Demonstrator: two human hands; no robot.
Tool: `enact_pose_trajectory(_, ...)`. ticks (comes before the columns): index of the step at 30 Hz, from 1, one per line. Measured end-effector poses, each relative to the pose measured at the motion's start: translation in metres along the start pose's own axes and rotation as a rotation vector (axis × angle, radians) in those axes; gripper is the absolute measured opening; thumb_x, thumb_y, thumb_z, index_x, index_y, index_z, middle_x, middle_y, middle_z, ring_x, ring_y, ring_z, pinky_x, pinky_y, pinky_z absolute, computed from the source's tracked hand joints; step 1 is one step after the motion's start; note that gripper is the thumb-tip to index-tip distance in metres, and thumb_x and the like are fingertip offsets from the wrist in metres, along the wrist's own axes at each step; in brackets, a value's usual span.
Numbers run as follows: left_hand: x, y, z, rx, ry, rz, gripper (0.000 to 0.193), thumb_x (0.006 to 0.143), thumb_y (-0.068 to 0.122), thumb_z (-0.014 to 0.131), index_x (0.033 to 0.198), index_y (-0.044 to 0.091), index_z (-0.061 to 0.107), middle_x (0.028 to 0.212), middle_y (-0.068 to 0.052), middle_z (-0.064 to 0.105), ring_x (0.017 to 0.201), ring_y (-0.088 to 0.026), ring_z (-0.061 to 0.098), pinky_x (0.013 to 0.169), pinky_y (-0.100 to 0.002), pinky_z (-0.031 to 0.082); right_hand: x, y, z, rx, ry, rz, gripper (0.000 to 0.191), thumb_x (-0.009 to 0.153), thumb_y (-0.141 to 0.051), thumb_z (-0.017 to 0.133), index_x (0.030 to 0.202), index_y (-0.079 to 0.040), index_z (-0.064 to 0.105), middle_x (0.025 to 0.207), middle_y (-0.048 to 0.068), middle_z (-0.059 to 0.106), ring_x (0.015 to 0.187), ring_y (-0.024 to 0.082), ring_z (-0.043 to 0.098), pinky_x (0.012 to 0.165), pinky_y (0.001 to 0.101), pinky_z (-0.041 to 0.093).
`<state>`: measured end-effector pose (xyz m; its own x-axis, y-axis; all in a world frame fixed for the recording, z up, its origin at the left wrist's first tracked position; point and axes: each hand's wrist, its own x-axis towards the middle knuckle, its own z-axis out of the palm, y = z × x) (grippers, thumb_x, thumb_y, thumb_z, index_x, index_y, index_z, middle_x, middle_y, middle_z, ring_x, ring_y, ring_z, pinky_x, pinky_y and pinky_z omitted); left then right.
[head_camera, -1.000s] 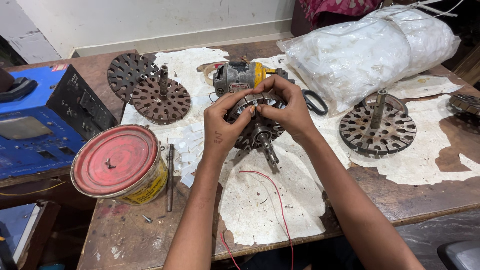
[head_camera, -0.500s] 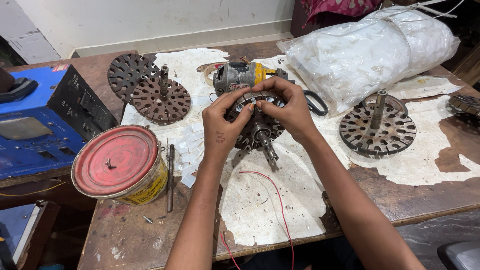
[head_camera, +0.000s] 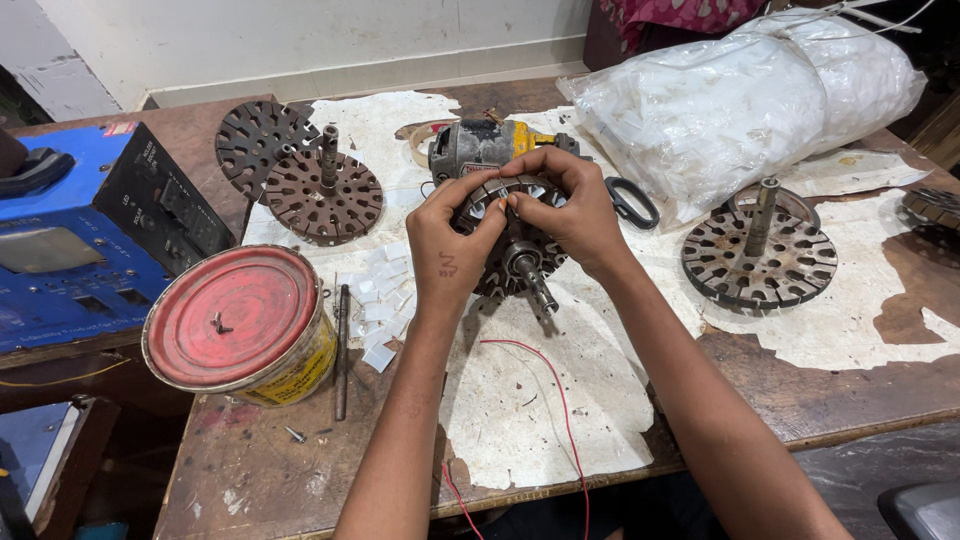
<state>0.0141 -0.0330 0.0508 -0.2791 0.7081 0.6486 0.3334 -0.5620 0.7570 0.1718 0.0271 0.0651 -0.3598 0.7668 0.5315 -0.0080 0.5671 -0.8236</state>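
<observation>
My left hand (head_camera: 448, 243) and my right hand (head_camera: 565, 212) together grip a round slotted metal stator core (head_camera: 515, 262) with a short shaft, tilted up off the paper-covered wooden table (head_camera: 260, 470). The fingertips of both hands meet at its upper rim. A thin red wire (head_camera: 555, 395) trails from below the core toward the table's near edge. Small white paper slips (head_camera: 378, 300) lie just left of my left wrist.
A red-lidded yellow can (head_camera: 238, 322) and a metal rod (head_camera: 342, 350) sit at left, beside a blue meter box (head_camera: 80, 250). Other slotted cores lie at back left (head_camera: 322, 197) and right (head_camera: 760, 257). A grey-yellow power tool (head_camera: 480, 145), scissors (head_camera: 632, 203) and a white plastic bag (head_camera: 740, 100) lie behind.
My fingers have shifted slightly along the core's upper rim; the core stays in about the same place.
</observation>
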Motion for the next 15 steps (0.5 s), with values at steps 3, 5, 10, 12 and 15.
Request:
enact_pose_trajectory(3, 0.000, -0.004, 0.002, -0.049, 0.028, 0.034, 0.029, 0.084, 0.008, 0.073, 0.112, 0.004, 0.076, 0.100, -0.009, 0.077, 0.088, -0.014, 0.075, 0.079, -0.028, 0.059, 0.001, -0.002, 0.005, -0.051, 0.044, 0.026, 0.022, 0.082, -0.007, 0.073, 0.103, -0.002, 0.070, 0.099, 0.002, 0.071, 0.092, 0.007, 0.066, 0.083, 0.0222, 0.053)
enact_pose_trajectory(5, 0.001, -0.006, 0.003, -0.064, 0.034, 0.022, 0.029, 0.084, 0.008, 0.073, 0.112, 0.003, 0.076, 0.099, -0.009, 0.078, 0.088, -0.014, 0.075, 0.080, -0.028, 0.059, 0.003, -0.002, 0.009, -0.076, 0.072, 0.023, 0.021, 0.080, -0.009, 0.072, 0.099, -0.002, 0.069, 0.095, 0.001, 0.070, 0.089, 0.007, 0.064, 0.081, 0.0220, 0.052)
enact_pose_trajectory(10, 0.004, -0.010, 0.004, -0.149, 0.019, -0.068, 0.030, 0.082, 0.009, 0.073, 0.112, 0.003, 0.075, 0.095, -0.007, 0.078, 0.087, -0.012, 0.073, 0.078, -0.027, 0.058, 0.011, -0.001, 0.012, -0.129, 0.082, 0.079, 0.022, 0.078, -0.010, 0.073, 0.098, -0.003, 0.069, 0.091, 0.002, 0.071, 0.084, 0.008, 0.064, 0.078, 0.0227, 0.051)
enact_pose_trajectory(12, 0.004, -0.011, 0.003, -0.148, 0.008, -0.127, 0.031, 0.082, 0.008, 0.073, 0.113, 0.004, 0.075, 0.092, -0.008, 0.076, 0.083, -0.011, 0.071, 0.074, -0.027, 0.057, 0.010, -0.002, 0.008, -0.087, 0.018, 0.075, 0.024, 0.079, -0.010, 0.073, 0.102, -0.004, 0.068, 0.094, 0.002, 0.070, 0.087, 0.008, 0.064, 0.080, 0.0231, 0.052)
enact_pose_trajectory(15, 0.000, -0.012, -0.003, -0.152, -0.074, -0.140, 0.039, 0.084, 0.006, 0.075, 0.123, 0.004, 0.072, 0.089, -0.010, 0.067, 0.078, -0.013, 0.063, 0.068, -0.028, 0.051, 0.005, -0.004, -0.008, 0.050, -0.106, 0.057, 0.027, 0.086, -0.013, 0.074, 0.111, -0.004, 0.068, 0.103, 0.001, 0.070, 0.094, 0.008, 0.066, 0.086, 0.0229, 0.055)
